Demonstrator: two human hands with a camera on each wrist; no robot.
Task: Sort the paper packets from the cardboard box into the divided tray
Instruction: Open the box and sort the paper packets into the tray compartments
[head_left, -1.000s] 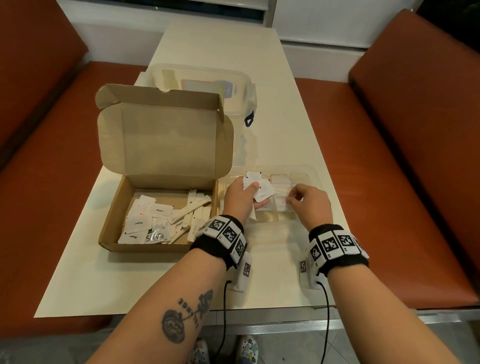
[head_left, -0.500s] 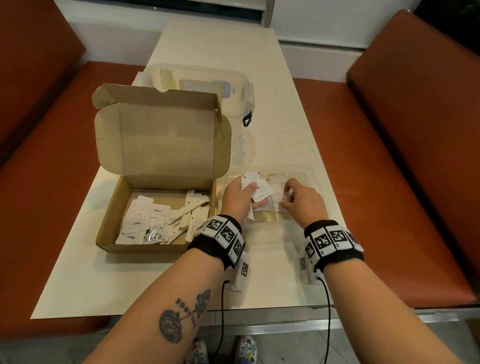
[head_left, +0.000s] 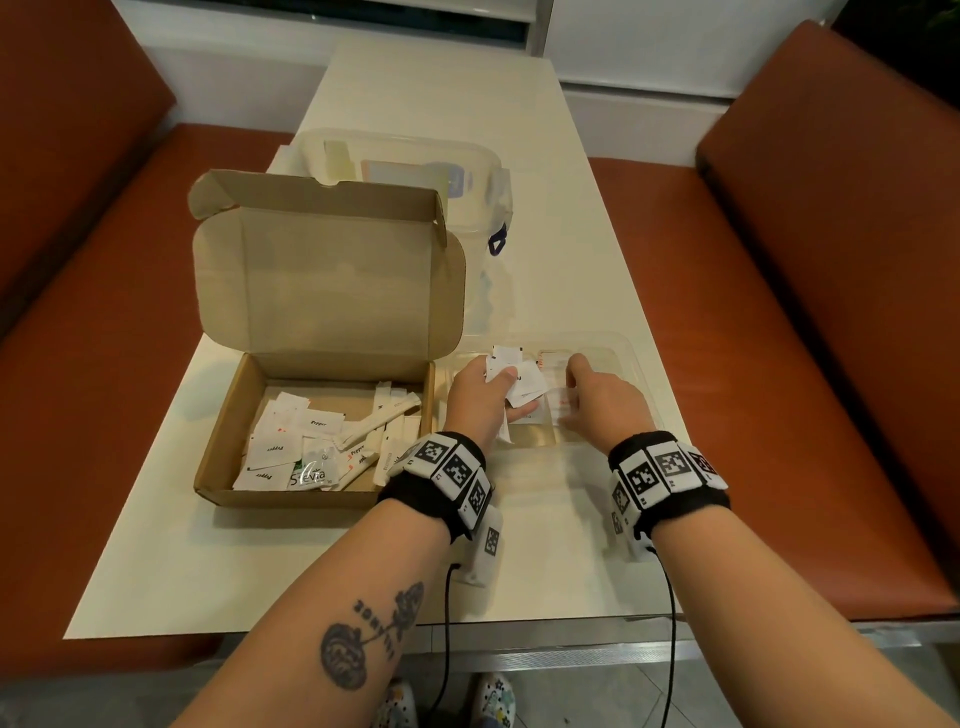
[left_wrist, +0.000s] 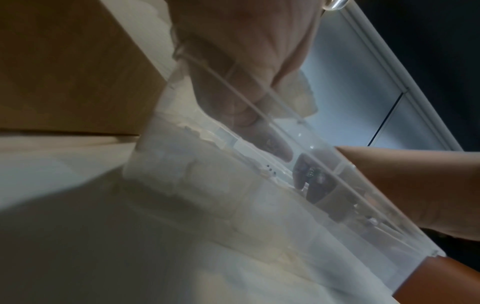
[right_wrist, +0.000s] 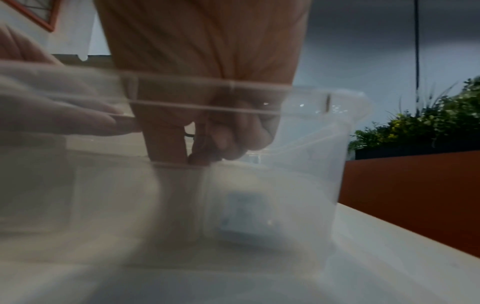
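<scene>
While the left hand (head_left: 480, 402) clutches a small bunch of white paper packets (head_left: 517, 376) at the centre of the head view, three or four fanned out above its thumb, the right hand (head_left: 605, 400) reaches into the clear divided tray (head_left: 641, 364) just to the right. Its fingers curl down onto a packet lying in the tray; whether they actually pinch it I cannot tell. One cardboard box (head_left: 332, 332) stands open at centre left, lid upright, with more than a dozen flat sachets and stick packets (head_left: 322, 441) loose inside. One clear lidded container (head_left: 405, 176) sits behind the box on the pale table (head_left: 545, 561).
</scene>
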